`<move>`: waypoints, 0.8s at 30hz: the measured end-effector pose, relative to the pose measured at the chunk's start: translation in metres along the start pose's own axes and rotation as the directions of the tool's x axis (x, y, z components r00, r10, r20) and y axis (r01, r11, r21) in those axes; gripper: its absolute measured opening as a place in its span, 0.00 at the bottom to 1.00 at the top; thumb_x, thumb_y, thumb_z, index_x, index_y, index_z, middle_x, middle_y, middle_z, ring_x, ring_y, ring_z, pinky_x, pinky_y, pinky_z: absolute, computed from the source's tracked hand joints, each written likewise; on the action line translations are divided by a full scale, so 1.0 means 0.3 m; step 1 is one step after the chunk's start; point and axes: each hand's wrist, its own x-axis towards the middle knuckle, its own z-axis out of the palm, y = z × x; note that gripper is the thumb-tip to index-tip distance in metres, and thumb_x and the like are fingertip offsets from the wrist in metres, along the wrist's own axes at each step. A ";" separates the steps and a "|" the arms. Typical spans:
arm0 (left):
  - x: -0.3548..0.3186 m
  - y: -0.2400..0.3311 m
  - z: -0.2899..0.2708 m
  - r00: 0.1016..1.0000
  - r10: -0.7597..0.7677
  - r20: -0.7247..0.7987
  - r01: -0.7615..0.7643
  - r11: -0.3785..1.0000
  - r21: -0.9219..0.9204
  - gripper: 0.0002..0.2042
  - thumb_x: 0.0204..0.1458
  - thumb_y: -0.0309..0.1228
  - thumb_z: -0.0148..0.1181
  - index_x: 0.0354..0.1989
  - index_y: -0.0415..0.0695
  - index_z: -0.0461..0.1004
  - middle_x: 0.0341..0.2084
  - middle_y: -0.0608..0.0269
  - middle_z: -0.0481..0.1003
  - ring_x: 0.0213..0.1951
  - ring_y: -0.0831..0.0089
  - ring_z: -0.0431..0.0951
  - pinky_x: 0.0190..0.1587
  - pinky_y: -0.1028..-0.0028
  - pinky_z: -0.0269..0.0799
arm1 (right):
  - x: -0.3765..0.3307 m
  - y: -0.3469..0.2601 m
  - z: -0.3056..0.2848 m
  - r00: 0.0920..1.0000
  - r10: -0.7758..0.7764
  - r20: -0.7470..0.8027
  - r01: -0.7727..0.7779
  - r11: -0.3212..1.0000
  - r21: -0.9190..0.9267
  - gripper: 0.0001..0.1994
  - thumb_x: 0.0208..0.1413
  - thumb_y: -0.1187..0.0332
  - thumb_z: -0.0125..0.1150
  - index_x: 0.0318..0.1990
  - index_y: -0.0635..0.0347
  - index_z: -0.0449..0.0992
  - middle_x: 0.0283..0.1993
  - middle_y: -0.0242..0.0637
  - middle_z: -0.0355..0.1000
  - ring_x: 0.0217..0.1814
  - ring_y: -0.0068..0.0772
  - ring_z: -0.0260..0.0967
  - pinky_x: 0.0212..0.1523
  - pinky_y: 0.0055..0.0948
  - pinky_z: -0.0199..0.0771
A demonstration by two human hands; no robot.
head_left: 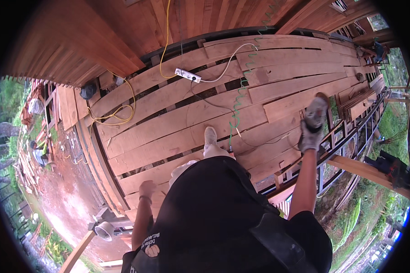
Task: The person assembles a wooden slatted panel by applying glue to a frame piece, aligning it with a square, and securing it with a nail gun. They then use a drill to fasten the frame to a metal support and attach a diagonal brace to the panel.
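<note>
While the person (200,214) stands on the deck (241,157), a grey tool (316,113) points forward, its long axis leaning slightly right, brown end foremost, near stacked boards (357,107) at the right edge. Gaps split the planks (168,113); a white power strip (187,74), yellow cord (134,95) and coiled green hose (245,73) lie across them, with a wooden wall (205,13) beyond. The gloved right hand (310,137) is closed round the tool's near end. Over the planks hangs the bare left hand (147,188), too small for me to tell how open.
</note>
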 end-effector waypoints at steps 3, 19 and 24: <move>-0.080 0.250 0.079 0.988 0.082 0.132 -0.103 0.982 0.161 0.11 0.59 0.26 0.44 0.42 0.37 0.73 0.34 0.57 0.77 0.34 0.69 0.79 0.31 0.73 0.74 | -0.050 0.203 0.128 0.985 -0.012 0.171 0.034 0.991 -0.127 0.39 0.35 0.60 0.78 0.59 0.58 0.67 0.54 0.41 0.73 0.56 0.39 0.72 0.57 0.33 0.72; -0.053 0.539 0.148 0.988 0.111 -0.108 -0.117 0.992 -0.046 0.10 0.59 0.33 0.53 0.44 0.42 0.75 0.30 0.64 0.79 0.29 0.76 0.79 0.28 0.78 0.70 | 0.696 -0.315 -0.131 0.769 -0.639 0.009 0.576 0.686 -0.445 0.34 0.36 0.64 0.78 0.54 0.60 0.70 0.50 0.42 0.72 0.50 0.45 0.72 0.51 0.38 0.74; -0.092 0.298 0.201 0.995 -0.017 -0.093 0.007 0.994 -0.106 0.09 0.58 0.29 0.50 0.41 0.43 0.75 0.27 0.65 0.78 0.27 0.76 0.78 0.27 0.78 0.70 | 0.721 -0.425 -0.047 0.554 -0.830 0.063 0.832 0.549 -0.081 0.34 0.42 0.67 0.76 0.59 0.58 0.67 0.57 0.40 0.70 0.57 0.36 0.70 0.56 0.33 0.73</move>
